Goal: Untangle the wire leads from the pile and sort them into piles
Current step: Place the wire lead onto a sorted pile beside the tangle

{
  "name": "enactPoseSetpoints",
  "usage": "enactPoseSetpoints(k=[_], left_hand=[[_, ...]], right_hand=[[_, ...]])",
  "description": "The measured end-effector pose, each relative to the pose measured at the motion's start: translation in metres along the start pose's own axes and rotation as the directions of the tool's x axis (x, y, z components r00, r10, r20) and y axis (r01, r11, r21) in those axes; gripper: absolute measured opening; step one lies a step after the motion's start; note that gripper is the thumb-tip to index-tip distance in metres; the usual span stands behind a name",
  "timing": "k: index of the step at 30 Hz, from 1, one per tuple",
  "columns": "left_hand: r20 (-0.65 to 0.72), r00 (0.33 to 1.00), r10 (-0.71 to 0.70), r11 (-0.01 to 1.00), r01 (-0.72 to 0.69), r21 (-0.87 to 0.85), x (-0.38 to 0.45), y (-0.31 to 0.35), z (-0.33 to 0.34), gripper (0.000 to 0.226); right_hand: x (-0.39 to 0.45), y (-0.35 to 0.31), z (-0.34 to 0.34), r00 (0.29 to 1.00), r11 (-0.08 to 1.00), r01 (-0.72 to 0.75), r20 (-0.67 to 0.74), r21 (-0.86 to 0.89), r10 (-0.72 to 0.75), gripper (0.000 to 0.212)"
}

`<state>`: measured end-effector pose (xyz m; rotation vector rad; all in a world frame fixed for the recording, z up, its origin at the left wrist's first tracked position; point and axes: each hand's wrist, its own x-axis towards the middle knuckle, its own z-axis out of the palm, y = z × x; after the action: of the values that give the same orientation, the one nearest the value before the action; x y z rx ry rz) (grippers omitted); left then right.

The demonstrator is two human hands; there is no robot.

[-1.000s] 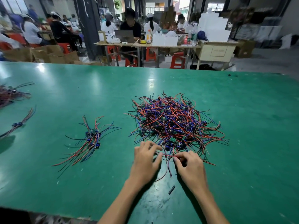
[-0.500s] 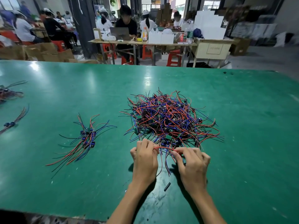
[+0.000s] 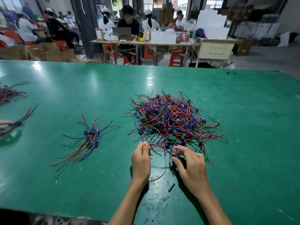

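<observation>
A tangled pile of red, blue and black wire leads with small green boards lies mid-table. At its near edge my left hand pinches the end of a red wire that arcs across to my right hand. My right hand pinches the small component of that same lead between thumb and fingertips, with more of its wires hanging below. A sorted pile of straightened leads lies to the left.
The green table is wide. A short black piece lies between my forearms. More wire bundles and another person's hand sit at the far left edge. People work at tables beyond.
Both hands have lifted one lead off the pile's near edge and drawn apart, stretching its red wire between them. The hands were flat on the wires before.
</observation>
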<state>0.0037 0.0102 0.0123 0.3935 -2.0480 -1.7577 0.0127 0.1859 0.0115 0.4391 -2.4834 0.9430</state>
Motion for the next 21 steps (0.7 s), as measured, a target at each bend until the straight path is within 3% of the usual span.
enactPoseSetpoints(k=[5,8,13,17,21], left_hand=[[-0.07,0.994,-0.088,0.989,0.078,-0.127,0.0008,-0.0003,-0.003,0.029],[-0.078,0.992,-0.098,0.984,0.085,-0.155,-0.0006,0.0013,-0.0035,0.031],[-0.028,1.0,-0.008,0.965,0.001,-0.261,-0.0035,0.0004,-0.0058,0.035],[-0.043,0.997,0.065,0.988,-0.07,-0.138,-0.0052,0.0036,-0.006,0.052],[-0.125,0.986,0.114,0.993,-0.115,-0.005,-0.0046,0.005,-0.0081,0.023]], right_hand=[[0.0013,0.0025,-0.0001,1.0,0.991,0.002,0.01,-0.133,-0.001,0.02],[0.0022,-0.0001,0.0006,0.994,0.988,-0.045,-0.107,-0.149,0.029,0.019],[-0.0006,0.0004,-0.0016,0.952,0.974,0.025,-0.291,-0.225,-0.091,0.018],[-0.002,0.0034,-0.0007,0.933,0.974,0.007,-0.35,-0.225,-0.088,0.022],[-0.0032,0.005,-0.0008,0.916,0.975,0.006,-0.391,-0.224,-0.095,0.033]])
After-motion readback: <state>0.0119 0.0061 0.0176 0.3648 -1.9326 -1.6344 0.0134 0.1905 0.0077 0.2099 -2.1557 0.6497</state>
